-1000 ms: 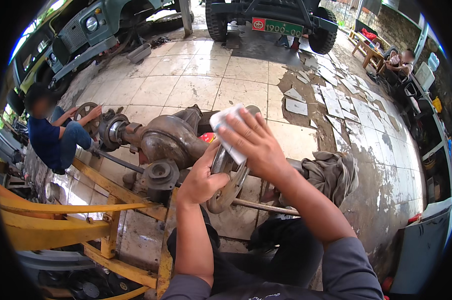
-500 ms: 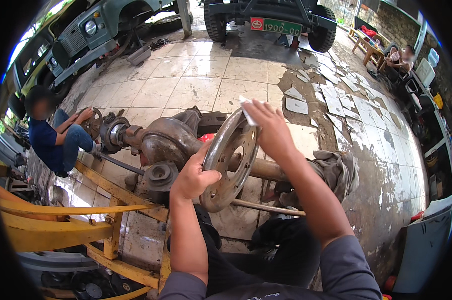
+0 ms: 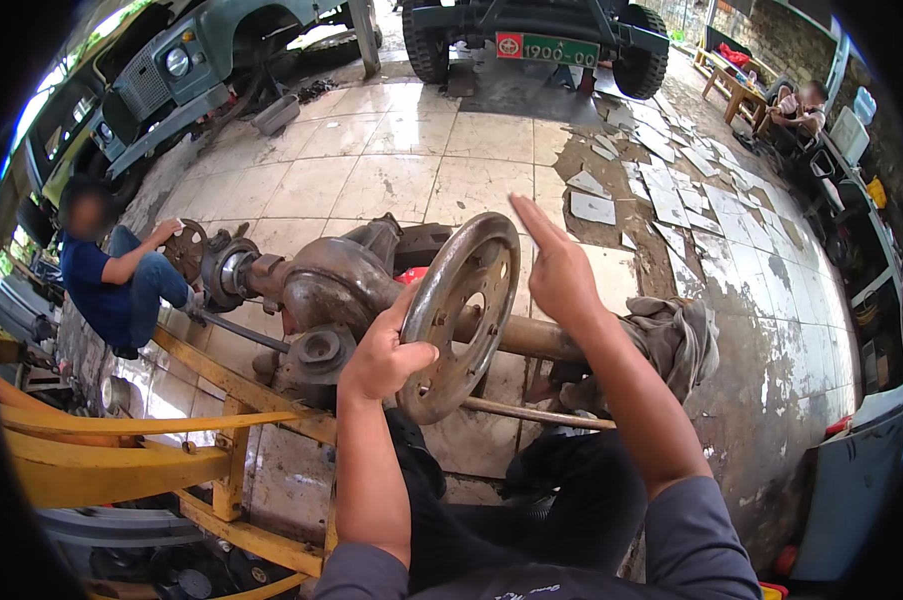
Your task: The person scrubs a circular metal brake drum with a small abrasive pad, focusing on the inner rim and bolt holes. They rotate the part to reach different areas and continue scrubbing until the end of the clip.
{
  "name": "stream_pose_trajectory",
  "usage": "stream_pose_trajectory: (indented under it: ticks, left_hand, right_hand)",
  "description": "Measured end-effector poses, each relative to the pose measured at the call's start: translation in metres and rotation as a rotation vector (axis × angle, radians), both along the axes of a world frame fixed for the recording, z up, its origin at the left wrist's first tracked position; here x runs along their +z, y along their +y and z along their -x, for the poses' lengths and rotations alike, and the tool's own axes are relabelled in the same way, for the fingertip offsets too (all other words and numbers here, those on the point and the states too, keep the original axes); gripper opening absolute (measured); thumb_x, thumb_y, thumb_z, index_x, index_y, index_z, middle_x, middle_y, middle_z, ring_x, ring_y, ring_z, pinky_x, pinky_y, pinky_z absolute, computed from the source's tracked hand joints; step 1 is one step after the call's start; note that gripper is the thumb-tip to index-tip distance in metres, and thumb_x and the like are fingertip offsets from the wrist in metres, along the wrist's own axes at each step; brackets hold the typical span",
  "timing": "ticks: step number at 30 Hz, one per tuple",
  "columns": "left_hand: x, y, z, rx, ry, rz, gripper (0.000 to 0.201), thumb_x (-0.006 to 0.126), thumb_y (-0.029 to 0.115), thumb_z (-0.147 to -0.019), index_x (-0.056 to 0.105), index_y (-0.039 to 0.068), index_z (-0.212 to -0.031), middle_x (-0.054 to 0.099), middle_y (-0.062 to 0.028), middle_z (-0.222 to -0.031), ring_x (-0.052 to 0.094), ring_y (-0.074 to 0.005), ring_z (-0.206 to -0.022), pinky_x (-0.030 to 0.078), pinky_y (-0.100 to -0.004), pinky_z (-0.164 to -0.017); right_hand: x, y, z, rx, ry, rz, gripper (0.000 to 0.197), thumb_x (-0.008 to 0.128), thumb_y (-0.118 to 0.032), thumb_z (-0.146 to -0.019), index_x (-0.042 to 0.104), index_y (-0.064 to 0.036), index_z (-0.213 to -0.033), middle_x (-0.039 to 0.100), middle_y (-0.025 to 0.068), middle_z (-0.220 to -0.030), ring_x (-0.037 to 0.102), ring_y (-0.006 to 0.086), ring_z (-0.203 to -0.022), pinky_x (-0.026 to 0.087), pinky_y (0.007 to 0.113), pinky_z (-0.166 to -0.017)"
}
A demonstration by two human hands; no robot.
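Observation:
My left hand (image 3: pixel 383 352) is closed round the near left rim of a round, brownish metal disc (image 3: pixel 436 380) with a raised rim and several holes, held tilted on edge. My right hand (image 3: pixel 563 270) is just to the right of the disc, with its fingers stretched out and lying together. No sheet shows in it, and its palm side is hidden. Behind the disc lies a greasy vehicle axle with a bulging housing (image 3: pixel 339 285). Its tube (image 3: pixel 531 338) runs right, under my right forearm.
A grey rag (image 3: pixel 676 345) drapes over the axle's right end. Yellow metal frame bars (image 3: pixel 121 470) stand at lower left. A seated co-worker (image 3: pixel 111 265) handles a similar disc (image 3: pixel 184 250) at left. Broken tiles (image 3: pixel 661 190) lie at right. Vehicles (image 3: pixel 161 75) stand at the back.
My right hand has come off the disc's upper rim and turned edge-on. The white sheet under its fingers no longer shows. My left hand keeps its grip.

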State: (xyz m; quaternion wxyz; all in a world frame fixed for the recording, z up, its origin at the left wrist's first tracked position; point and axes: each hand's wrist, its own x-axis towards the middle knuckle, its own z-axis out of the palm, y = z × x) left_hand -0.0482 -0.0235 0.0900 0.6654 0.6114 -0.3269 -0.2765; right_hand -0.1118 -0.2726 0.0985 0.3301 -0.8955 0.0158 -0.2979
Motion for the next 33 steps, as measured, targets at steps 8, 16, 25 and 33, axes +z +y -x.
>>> stream_pose_trajectory:
  ticks: [8, 16, 25, 33]
  left_hand:
    - [0.002, -0.004, 0.003, -0.006, 0.009, -0.026, 0.083, 0.056, -0.001, -0.07, 0.041, -0.002, -0.152, 0.057, -0.0056, -0.135, 0.051, -0.0131, -0.124, 0.036, -0.0283, -0.109]
    - [-0.003, -0.003, 0.004, -0.017, 0.034, -0.012, 0.083, 0.057, 0.001, -0.07, 0.041, -0.002, -0.151, 0.056, -0.0083, -0.139, 0.048, -0.0156, -0.13, 0.034, -0.0294, -0.112]
    - [0.006, -0.004, 0.008, -0.019, -0.005, -0.036, 0.078, 0.057, 0.0, -0.069, 0.048, -0.002, -0.147, 0.049, -0.0123, -0.148, 0.042, -0.0221, -0.141, 0.027, -0.0314, -0.117]
    - [0.01, -0.006, 0.008, -0.031, -0.017, 0.002, 0.077, 0.056, -0.001, -0.07, 0.048, -0.003, -0.146, 0.046, -0.0113, -0.15, 0.043, -0.0212, -0.14, 0.028, -0.0323, -0.117]
  right_hand:
    - [-0.005, 0.007, -0.024, -0.001, 0.061, 0.425, 0.079, 0.06, 0.011, -0.078, 0.051, -0.0242, -0.148, 0.049, 0.0067, -0.155, 0.043, 0.0305, -0.145, 0.027, 0.057, -0.122]
    - [0.017, 0.018, -0.005, 0.2, -0.096, 0.381, 0.076, 0.052, 0.016, -0.078, 0.057, -0.0201, -0.144, 0.057, 0.011, -0.146, 0.051, 0.0312, -0.138, 0.038, 0.049, -0.116]
    - [0.023, -0.001, -0.01, 0.109, -0.067, 0.31, 0.068, 0.056, 0.012, -0.081, 0.059, -0.0188, -0.141, 0.061, 0.0081, -0.142, 0.058, 0.0299, -0.131, 0.041, 0.05, -0.112]
    - [0.036, -0.011, -0.018, 0.149, 0.194, 0.026, 0.076, 0.055, 0.014, -0.076, 0.055, -0.0207, -0.144, 0.058, 0.0097, -0.145, 0.051, 0.0357, -0.136, 0.038, 0.052, -0.113]
